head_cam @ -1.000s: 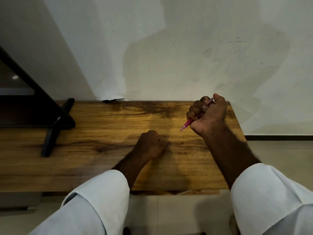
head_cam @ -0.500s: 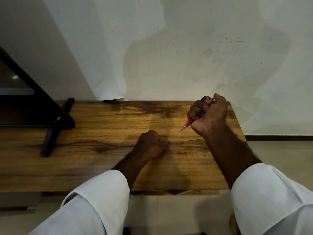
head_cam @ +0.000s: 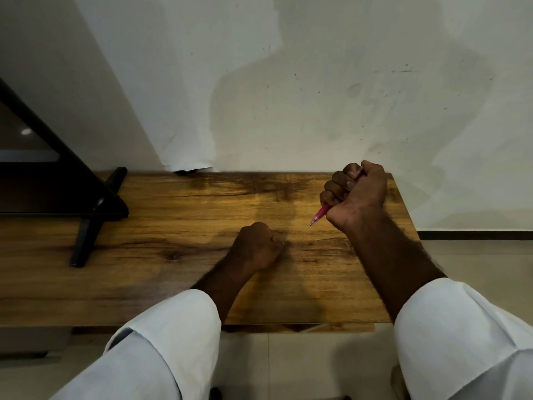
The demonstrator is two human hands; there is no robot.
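Note:
My right hand (head_cam: 359,194) is raised over the right part of the wooden table (head_cam: 178,223) and grips a pink pen (head_cam: 320,213) in a fist. The pen's tip points down and to the left, and its other end shows between my fingers near the thumb. My left hand (head_cam: 257,247) rests on the table's middle as a closed fist. Its fingers are curled under and I see nothing in it. Both forearms come out of white sleeves.
A black stand with a dark screen (head_cam: 57,180) occupies the table's left end, one foot (head_cam: 86,238) reaching toward me. A white wall (head_cam: 288,82) runs right behind the table. The table's right edge (head_cam: 403,203) lies close to my right hand, with tiled floor (head_cam: 476,255) beyond.
My right hand with the pen has shifted very slightly to the right. My left hand has stayed still.

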